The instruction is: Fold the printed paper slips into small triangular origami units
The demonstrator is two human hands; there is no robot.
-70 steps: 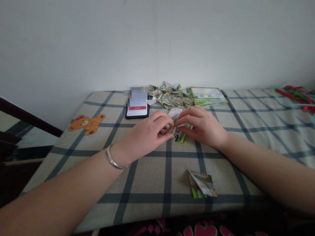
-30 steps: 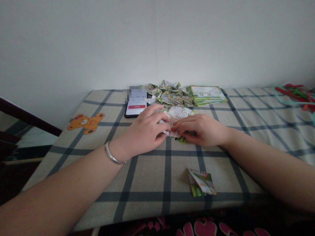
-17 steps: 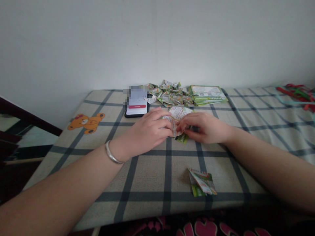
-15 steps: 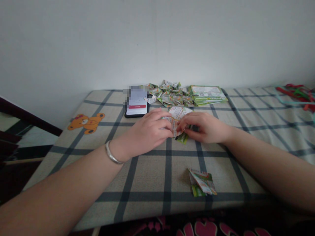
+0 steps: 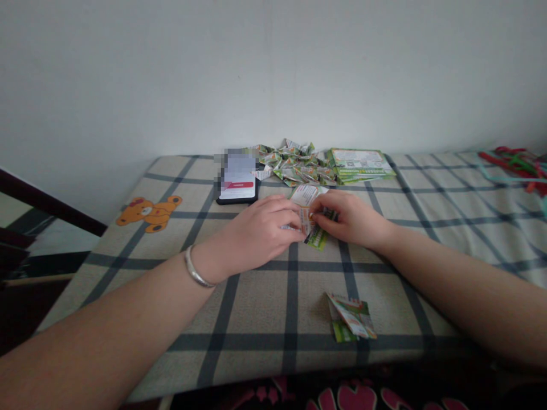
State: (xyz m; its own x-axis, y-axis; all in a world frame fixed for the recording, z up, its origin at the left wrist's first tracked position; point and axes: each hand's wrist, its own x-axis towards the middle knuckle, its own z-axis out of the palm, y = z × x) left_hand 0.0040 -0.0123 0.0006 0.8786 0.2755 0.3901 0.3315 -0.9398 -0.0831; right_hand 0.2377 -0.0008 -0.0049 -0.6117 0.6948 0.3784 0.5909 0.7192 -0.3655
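Observation:
A printed paper sheet in green, white and orange lies partly folded on the checked tablecloth, between my two hands. My left hand, with a silver bangle on its wrist, has its fingers curled over the sheet's left side. From the right, my right hand pinches the sheet near its middle fold between thumb and fingers. Both hands cover much of the paper. Closer to me lies a separate folded paper piece, touched by neither hand.
A phone with a lit screen lies behind my left hand. Several folded papers are heaped by the wall, beside a stack of flat printed sheets. Red and green strips lie far right. A bear cutout is at the left.
My right hand's fingers have shifted slightly along the sheet and drawn closer together at its fold. My left fingers have moved a little to the right. The other papers stay put.

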